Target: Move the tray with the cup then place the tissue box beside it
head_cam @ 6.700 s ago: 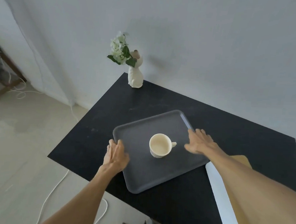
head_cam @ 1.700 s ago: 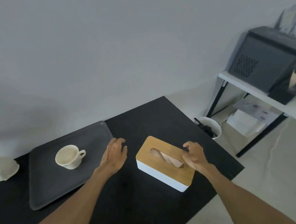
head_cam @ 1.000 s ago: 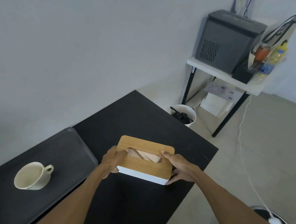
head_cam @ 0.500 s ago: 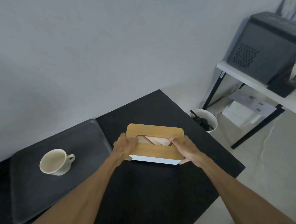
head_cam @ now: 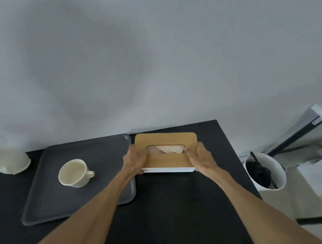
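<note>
The tissue box (head_cam: 165, 139), white with a wooden lid and a tissue showing in its slot, is at the back of the black table (head_cam: 169, 208), right beside the grey tray (head_cam: 51, 205). My left hand (head_cam: 134, 161) grips its left end and my right hand (head_cam: 203, 160) grips its right end. I cannot tell if the box rests on the table or hangs just above it. A cream cup (head_cam: 74, 173) stands on the tray, handle pointing right. My left forearm crosses over the tray's right corner.
A white vase (head_cam: 7, 158) lies partly in view at the table's far left. A white bin (head_cam: 265, 172) with black contents stands on the floor off the table's right edge. A shelf leg rises at far right. The wall runs behind the table.
Both hands have carried the tissue box leftward and back toward the wall, so it now sits next to the tray's right edge. The view has swung left.
</note>
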